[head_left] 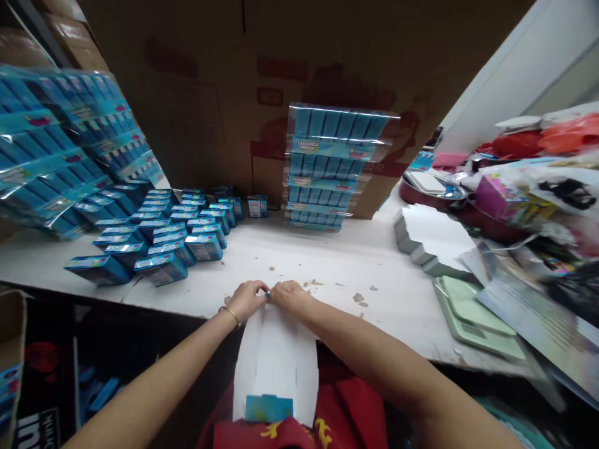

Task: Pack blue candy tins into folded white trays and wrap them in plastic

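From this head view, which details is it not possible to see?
Head view:
Far end of the white carton: partly hidden by the left hand and right hand.
Fine print on the blue boxes: too small.
Lettering on the leftmost wrapped packs: blurred.
Rest of the lower-left brown box: cut off by left edge.

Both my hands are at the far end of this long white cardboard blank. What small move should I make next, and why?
I'd probably crease the far end of the long white cardboard blank upward: your left hand and right hand meet there, and it looks spread open along its sides.
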The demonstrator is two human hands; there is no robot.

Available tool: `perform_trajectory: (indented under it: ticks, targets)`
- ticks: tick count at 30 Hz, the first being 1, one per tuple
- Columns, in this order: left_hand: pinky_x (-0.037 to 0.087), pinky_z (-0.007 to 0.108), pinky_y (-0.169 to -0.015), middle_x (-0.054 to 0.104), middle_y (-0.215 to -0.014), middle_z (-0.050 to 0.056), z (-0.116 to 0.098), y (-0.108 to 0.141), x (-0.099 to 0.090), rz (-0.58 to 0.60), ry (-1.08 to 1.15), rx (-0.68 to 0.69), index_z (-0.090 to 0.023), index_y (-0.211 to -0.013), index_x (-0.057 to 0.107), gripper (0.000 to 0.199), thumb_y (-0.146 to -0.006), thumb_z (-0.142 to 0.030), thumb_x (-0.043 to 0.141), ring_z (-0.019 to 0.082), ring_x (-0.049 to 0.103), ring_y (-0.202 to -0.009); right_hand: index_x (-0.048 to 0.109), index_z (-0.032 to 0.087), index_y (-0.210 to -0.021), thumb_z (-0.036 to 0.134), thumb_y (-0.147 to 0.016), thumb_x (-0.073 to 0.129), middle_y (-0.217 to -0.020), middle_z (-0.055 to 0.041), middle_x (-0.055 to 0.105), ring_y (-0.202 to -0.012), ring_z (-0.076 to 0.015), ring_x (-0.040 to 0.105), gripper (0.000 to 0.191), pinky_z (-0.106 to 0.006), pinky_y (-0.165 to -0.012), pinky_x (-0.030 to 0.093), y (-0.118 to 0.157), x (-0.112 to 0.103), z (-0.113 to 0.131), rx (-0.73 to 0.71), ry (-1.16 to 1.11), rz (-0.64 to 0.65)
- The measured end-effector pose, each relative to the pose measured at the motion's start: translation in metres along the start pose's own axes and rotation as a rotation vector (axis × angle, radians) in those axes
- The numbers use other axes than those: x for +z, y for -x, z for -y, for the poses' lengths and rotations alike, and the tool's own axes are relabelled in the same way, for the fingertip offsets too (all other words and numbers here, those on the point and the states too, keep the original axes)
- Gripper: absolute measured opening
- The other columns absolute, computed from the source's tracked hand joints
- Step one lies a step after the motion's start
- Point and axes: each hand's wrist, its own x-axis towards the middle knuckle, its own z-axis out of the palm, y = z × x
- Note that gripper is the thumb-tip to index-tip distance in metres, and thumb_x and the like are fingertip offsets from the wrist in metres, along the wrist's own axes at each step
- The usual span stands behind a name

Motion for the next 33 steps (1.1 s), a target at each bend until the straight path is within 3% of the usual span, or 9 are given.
perform_trajectory:
  ticks: [8,13,16,20,22,24,28,30,33]
  targets:
    - [0.047,0.030,-0.075,0.056,-0.111,0.014,-0.015,-0.026,-0.014,-0.161,0.361,0.044,-0.011,-0.117,0.045,0.045,-0.078,-0.034,0.046,0.018,0.058,-0.089,0.063,0.013,-0.090,0.007,-0.080,0.042,-0.093,-0.0119,0.064,-0.088,-0.0196,0.059,0.023,-0.026,-0.072,0.043,-0.025,-0.031,-0.058,0.159,0.121,-0.030]
    - [0.041,0.037,-0.089,0.055,-0.110,0.009,-0.001,0.048,-0.010,-0.319,0.211,0.399,-0.020,-0.108,0.051,0.032,-0.078,-0.032,0.051,0.021,0.050,-0.103,0.060,0.014,-0.097,0.006,-0.079,0.043,-0.095,-0.0118,0.063,-0.086,-0.0198,0.059,0.026,-0.028,-0.071,0.044,-0.032,-0.012,-0.074,0.237,0.117,-0.019]
    - [0.040,0.039,-0.091,0.055,-0.107,0.008,0.011,0.094,0.006,-0.312,0.024,0.562,-0.023,-0.110,0.049,0.034,-0.077,-0.028,0.055,0.022,0.048,-0.104,0.050,0.012,-0.114,0.005,-0.082,0.035,-0.104,-0.0154,0.058,-0.095,-0.0228,0.054,0.036,-0.033,-0.077,0.043,-0.026,-0.012,-0.073,0.256,0.099,-0.057]
    - [0.038,0.042,-0.095,0.041,-0.123,0.012,0.032,0.118,0.031,-0.276,-0.074,0.492,-0.021,-0.129,0.027,0.062,-0.076,-0.032,0.057,0.025,0.039,-0.115,0.028,0.015,-0.132,0.009,-0.085,0.029,-0.123,-0.0134,0.045,-0.113,-0.0230,0.040,0.047,-0.039,-0.092,0.033,0.021,-0.019,-0.066,0.212,0.016,-0.336]
    - [0.038,0.043,-0.095,0.037,-0.126,0.012,0.042,0.118,0.041,-0.288,-0.069,0.474,-0.022,-0.132,0.022,0.065,-0.077,-0.030,0.055,0.025,0.037,-0.117,0.036,0.016,-0.127,0.013,-0.085,0.031,-0.124,-0.0111,0.044,-0.114,-0.0219,0.038,0.043,-0.037,-0.095,0.033,0.067,-0.011,-0.058,0.190,-0.121,-0.596]
    - [0.039,0.043,-0.095,0.036,-0.127,0.011,0.049,0.116,0.047,-0.290,-0.085,0.520,-0.025,-0.130,0.027,0.060,-0.077,-0.026,0.054,0.026,0.036,-0.117,0.044,0.018,-0.120,0.015,-0.083,0.035,-0.120,-0.0098,0.047,-0.114,-0.0212,0.040,0.038,-0.037,-0.094,0.035,0.117,0.006,-0.049,0.165,-0.255,-0.728]
    - [0.041,0.040,-0.092,0.026,-0.136,0.008,0.041,0.105,0.049,-0.311,-0.079,0.609,-0.028,-0.118,0.046,0.040,-0.079,-0.022,0.052,0.026,0.035,-0.119,0.047,0.023,-0.119,0.015,-0.080,0.042,-0.130,-0.0068,0.041,-0.125,-0.0234,0.027,0.040,-0.042,-0.098,0.033,0.172,0.043,-0.028,-0.014,-0.225,-0.571]
    - [0.041,0.039,-0.092,0.024,-0.138,0.008,0.030,0.097,0.045,-0.275,-0.065,0.621,-0.025,-0.110,0.054,0.029,-0.081,-0.022,0.048,0.025,0.037,-0.118,0.050,0.024,-0.116,0.016,-0.081,0.043,-0.131,-0.0049,0.040,-0.128,-0.0230,0.021,0.036,-0.043,-0.101,0.028,0.169,0.053,-0.020,-0.058,-0.170,-0.502]
    - [0.042,0.033,-0.089,0.038,-0.130,0.007,0.016,0.085,0.036,-0.079,-0.078,0.644,-0.022,-0.090,0.062,0.020,-0.084,-0.026,0.043,0.020,0.047,-0.108,0.060,0.025,-0.094,0.017,-0.084,0.041,-0.114,-0.0020,0.056,-0.122,-0.0198,0.031,0.023,-0.046,-0.105,0.015,0.149,0.055,-0.016,-0.101,-0.132,-0.436]
